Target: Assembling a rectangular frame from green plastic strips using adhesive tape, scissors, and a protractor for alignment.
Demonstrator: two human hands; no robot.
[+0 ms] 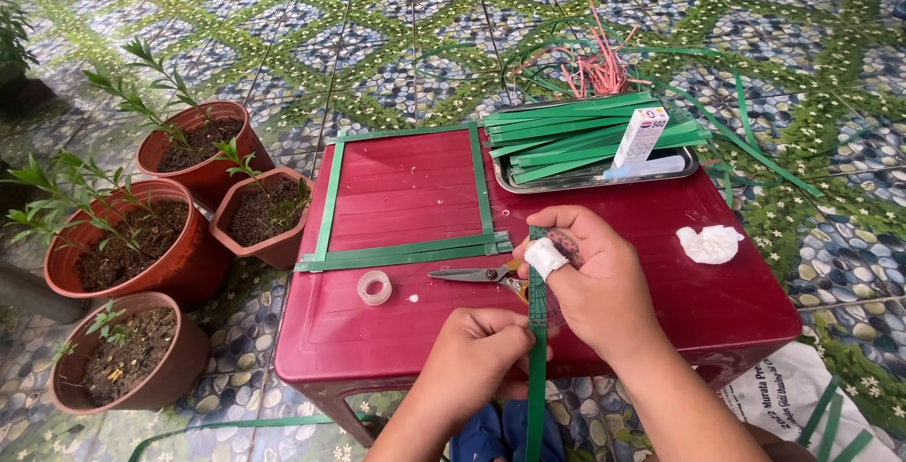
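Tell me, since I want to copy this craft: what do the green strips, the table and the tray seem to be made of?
Green strip between both hands: looks like thin plastic strapping; flat, even width, slight sheen. Table: likely moulded plastic; glossy dark red, ribbed top. Tray: probably metal; silvery reflective rim. None is certain by look alone.

Floor [396, 9]: patterned tiles, green lattice over blue-grey pebble print with small white flowers.
Counter [661, 311]: low dark-red plastic, standing on the tiles.
Plant pots [179, 264]: four terracotta-coloured pots with soil and thin green shoots, clustered left of the counter.
Light: soft, even daylight.
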